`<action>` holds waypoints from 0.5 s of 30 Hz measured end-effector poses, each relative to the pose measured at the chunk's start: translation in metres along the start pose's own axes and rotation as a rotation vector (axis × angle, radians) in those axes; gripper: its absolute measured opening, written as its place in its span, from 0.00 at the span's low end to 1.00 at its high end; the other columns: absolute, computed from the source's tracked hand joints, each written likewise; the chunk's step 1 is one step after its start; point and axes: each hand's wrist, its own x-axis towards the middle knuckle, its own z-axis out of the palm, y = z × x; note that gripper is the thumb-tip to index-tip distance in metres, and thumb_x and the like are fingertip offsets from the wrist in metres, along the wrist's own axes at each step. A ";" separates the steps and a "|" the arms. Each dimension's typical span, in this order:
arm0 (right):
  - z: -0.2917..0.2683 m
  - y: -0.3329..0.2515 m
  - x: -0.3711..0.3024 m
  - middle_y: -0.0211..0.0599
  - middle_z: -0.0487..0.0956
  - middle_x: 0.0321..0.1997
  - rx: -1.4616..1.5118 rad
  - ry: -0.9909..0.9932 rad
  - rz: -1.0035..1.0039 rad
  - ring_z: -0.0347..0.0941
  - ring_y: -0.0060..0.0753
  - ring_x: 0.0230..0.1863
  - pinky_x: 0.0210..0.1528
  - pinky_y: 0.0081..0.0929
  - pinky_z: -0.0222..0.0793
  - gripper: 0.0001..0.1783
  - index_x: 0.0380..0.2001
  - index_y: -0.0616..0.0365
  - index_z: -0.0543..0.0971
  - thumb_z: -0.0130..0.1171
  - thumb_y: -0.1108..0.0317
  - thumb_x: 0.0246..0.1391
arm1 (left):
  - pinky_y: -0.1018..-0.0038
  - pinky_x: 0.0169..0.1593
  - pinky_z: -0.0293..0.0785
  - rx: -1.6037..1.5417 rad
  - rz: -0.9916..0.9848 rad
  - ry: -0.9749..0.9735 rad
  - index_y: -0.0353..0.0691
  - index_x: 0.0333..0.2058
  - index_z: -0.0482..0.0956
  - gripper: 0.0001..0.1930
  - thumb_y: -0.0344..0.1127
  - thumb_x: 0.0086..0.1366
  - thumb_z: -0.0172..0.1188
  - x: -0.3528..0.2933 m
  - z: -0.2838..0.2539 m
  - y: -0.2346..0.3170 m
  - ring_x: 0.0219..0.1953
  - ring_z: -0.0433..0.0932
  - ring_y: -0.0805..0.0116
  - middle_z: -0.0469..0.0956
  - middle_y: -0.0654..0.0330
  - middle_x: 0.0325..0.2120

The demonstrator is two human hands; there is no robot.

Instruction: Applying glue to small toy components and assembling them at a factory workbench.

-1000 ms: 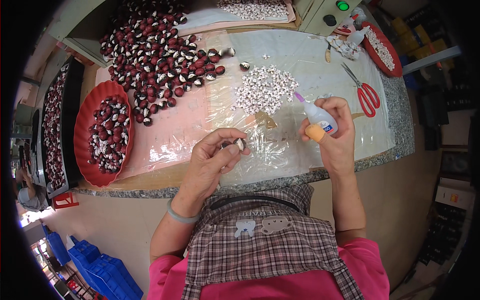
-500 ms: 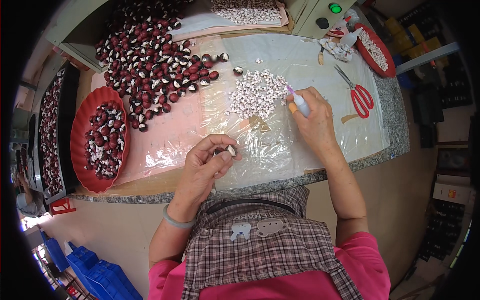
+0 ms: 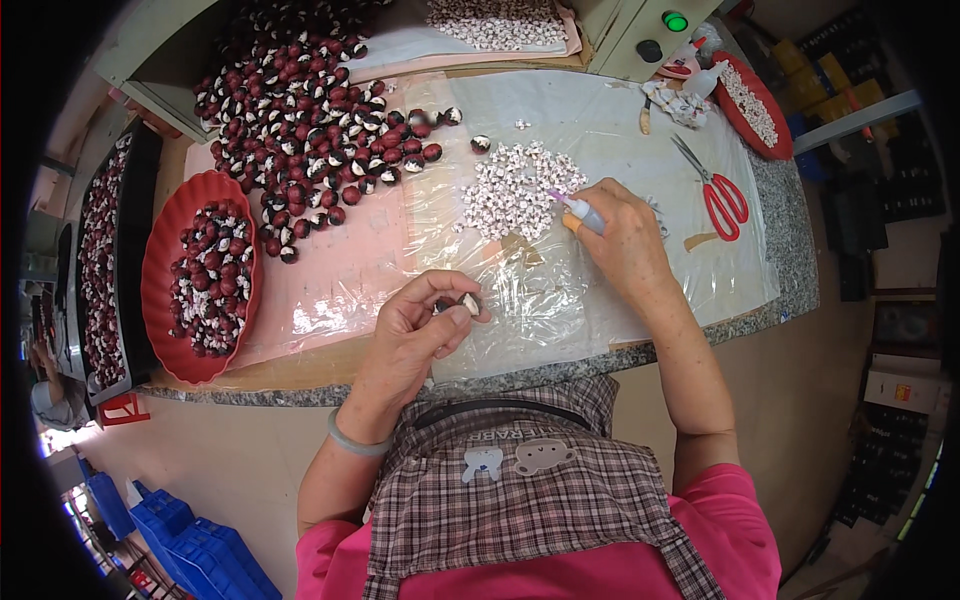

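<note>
Between the thumb and fingers of my left hand [image 3: 415,325] is a small black and white ball [image 3: 468,302], partly hidden by the fingers. My right hand [image 3: 632,240] is closed around a small translucent squeeze bottle [image 3: 590,215] with a thin purple nozzle. That nozzle points left, over the right side of a heap of small white pieces [image 3: 510,195] with dark marks. Something orange wraps one right fingertip. Farther left spreads a big pile of dark red, black and white balls [image 3: 330,150]. One loose ball [image 3: 480,144] lies between pile and heap.
A red scalloped tray [image 3: 152,280] holds more balls and white pieces, beside a long black tray [image 3: 127,345]. Red-handled scissors [image 3: 728,208] lie at right, below a red dish [image 3: 782,147] of white pieces. A green-lit machine housing [image 3: 635,45] stands behind; a granite edge [image 3: 520,377] runs in front.
My right hand has moved slightly left with the squeeze bottle, its nozzle now tilted more to the left over the white pieces. My left hand still holds the ball, shifted slightly right.
</note>
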 end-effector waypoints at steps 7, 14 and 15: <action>-0.008 0.005 0.016 0.47 0.77 0.35 -0.072 -0.185 0.019 0.76 0.50 0.36 0.42 0.41 0.71 0.12 0.34 0.64 0.79 0.64 0.69 0.45 | 0.86 0.25 0.54 0.010 0.015 0.009 0.35 0.46 0.73 0.13 0.25 0.62 0.55 -0.002 0.002 0.001 0.21 0.60 0.84 0.78 0.59 0.31; -0.015 -0.010 0.007 0.41 0.77 0.25 0.158 -0.257 0.151 0.75 0.34 0.26 0.30 0.31 0.70 0.08 0.32 0.67 0.78 0.60 0.74 0.47 | 0.87 0.25 0.55 0.060 0.016 0.041 0.36 0.46 0.73 0.13 0.27 0.62 0.56 -0.004 0.005 0.002 0.22 0.61 0.84 0.77 0.60 0.32; -0.013 -0.011 0.000 0.38 0.78 0.26 0.523 -0.328 0.301 0.75 0.31 0.24 0.28 0.27 0.70 0.07 0.32 0.65 0.78 0.60 0.73 0.49 | 0.87 0.26 0.56 0.091 0.014 0.046 0.36 0.46 0.73 0.13 0.29 0.63 0.56 -0.005 0.007 0.002 0.23 0.61 0.83 0.78 0.59 0.33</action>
